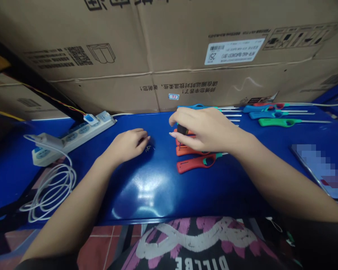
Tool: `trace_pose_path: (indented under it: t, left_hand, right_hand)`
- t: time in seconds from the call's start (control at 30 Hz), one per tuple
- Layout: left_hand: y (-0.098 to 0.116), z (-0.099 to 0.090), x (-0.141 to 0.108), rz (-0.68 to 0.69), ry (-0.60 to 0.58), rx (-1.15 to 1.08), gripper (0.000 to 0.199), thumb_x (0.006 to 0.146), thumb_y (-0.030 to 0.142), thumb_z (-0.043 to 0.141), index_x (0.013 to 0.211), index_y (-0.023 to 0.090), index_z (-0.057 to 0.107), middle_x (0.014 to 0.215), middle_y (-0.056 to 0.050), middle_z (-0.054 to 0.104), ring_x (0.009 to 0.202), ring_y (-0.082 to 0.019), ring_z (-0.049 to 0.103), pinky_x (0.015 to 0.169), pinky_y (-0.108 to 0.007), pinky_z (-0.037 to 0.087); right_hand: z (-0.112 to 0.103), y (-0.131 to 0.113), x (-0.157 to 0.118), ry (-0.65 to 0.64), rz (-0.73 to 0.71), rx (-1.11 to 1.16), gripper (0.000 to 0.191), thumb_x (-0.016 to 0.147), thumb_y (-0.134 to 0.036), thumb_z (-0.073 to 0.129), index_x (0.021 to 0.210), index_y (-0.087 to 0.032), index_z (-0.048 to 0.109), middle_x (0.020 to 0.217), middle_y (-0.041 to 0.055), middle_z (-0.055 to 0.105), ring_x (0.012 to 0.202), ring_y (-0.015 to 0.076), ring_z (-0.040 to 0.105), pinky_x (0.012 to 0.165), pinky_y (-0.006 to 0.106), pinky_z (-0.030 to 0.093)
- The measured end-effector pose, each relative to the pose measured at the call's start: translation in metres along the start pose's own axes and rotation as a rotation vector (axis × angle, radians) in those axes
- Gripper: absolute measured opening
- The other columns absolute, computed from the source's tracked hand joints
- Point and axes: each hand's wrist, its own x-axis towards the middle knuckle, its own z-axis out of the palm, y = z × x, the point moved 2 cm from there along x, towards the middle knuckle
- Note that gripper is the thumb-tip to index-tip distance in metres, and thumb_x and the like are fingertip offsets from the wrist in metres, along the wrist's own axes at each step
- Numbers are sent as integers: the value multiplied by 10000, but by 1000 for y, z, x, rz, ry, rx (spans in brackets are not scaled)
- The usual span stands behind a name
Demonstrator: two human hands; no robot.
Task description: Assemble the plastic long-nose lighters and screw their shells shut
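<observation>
My right hand (205,129) is closed around a screwdriver (182,129) with a black handle. Its thin shaft points down at an orange long-nosed lighter (186,150), one of several lying side by side under and beyond the hand. Nearest me in that row is a red lighter (195,163) with a green collar; a blue lighter (195,106) shows at the far end. My left hand (131,146) rests on the blue table with its fingers curled in. Beside its fingertips lies a small pile of screws (148,148). Whatever those fingers may pinch is hidden.
More lighters (278,122) lie at the back right, metal tubes pointing right. A phone (315,168) is on the right. On the left are a power strip (81,133) and a coiled white cable (52,187). A large cardboard box (157,45) stands behind the blue table (141,187).
</observation>
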Motion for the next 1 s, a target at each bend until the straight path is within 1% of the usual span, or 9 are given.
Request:
trace_pose_path:
  t: [0.13,0.33,0.47,0.53,0.6,0.7,0.77,0.9,1.0]
  left_hand:
    - [-11,8,2,27,-26,-25,315,1004,339,372,777,213,551,840,-54,631,780,-227,624,691,-328,460]
    - [-13,14,3,37,-55,-49,295,987,325,412,813,209,620,881,-58,663,798,-225,636,683,-319,471]
    - [-15,15,3,53,-72,-47,295,996,325,413,825,206,623,892,-56,665,802,-226,636,679,-317,465]
    - [-14,13,3,52,-66,-34,301,1003,327,410,815,205,611,874,-53,654,788,-222,628,666,-316,452]
    - [-11,10,2,40,-23,-29,310,1013,336,405,809,202,597,850,-51,633,769,-218,613,658,-317,442]
    - [4,5,2,63,124,-89,295,1019,367,430,857,192,603,861,-56,626,816,-226,599,714,-334,459]
    - [19,7,1,133,198,-174,247,1008,372,480,955,181,627,937,-66,648,897,-237,597,806,-356,478]
    - [53,21,0,260,234,-292,278,994,375,553,1169,170,624,1140,-102,658,1007,-253,591,924,-410,484]
    - [69,34,1,272,261,-349,335,1005,386,559,1256,168,605,1243,-127,648,1081,-272,587,954,-443,495]
  right_hand:
    - [0,-1,0,-7,-11,0,259,1002,-378,487,1107,-184,624,1054,46,703,764,163,585,559,304,225]
    - [-1,-3,0,-16,-12,-31,275,1004,-394,479,1079,-177,632,1028,57,700,741,167,572,548,302,203]
    - [-1,-3,1,-21,-17,-41,281,1008,-393,469,1075,-176,633,1026,58,698,737,167,569,544,302,197]
    - [-1,-3,1,-23,-15,-42,271,1004,-386,474,1075,-178,631,1030,56,698,742,166,572,547,303,202]
    - [-1,-3,0,-24,-9,-43,264,1002,-381,478,1074,-177,628,1030,56,698,752,168,578,551,302,209]
    - [1,-2,0,-16,-8,-44,270,1005,-381,471,1084,-173,625,1032,60,698,763,171,585,559,300,221]
    - [1,-1,0,-5,-11,-37,282,1005,-389,466,1095,-174,626,1034,62,701,757,169,583,563,299,226]
    - [2,-2,0,6,-19,-28,288,1000,-391,464,1096,-175,629,1033,56,702,740,163,579,561,297,232]
    - [2,-3,0,7,-28,-38,283,1003,-376,457,1081,-167,632,1018,56,699,749,166,583,563,298,237]
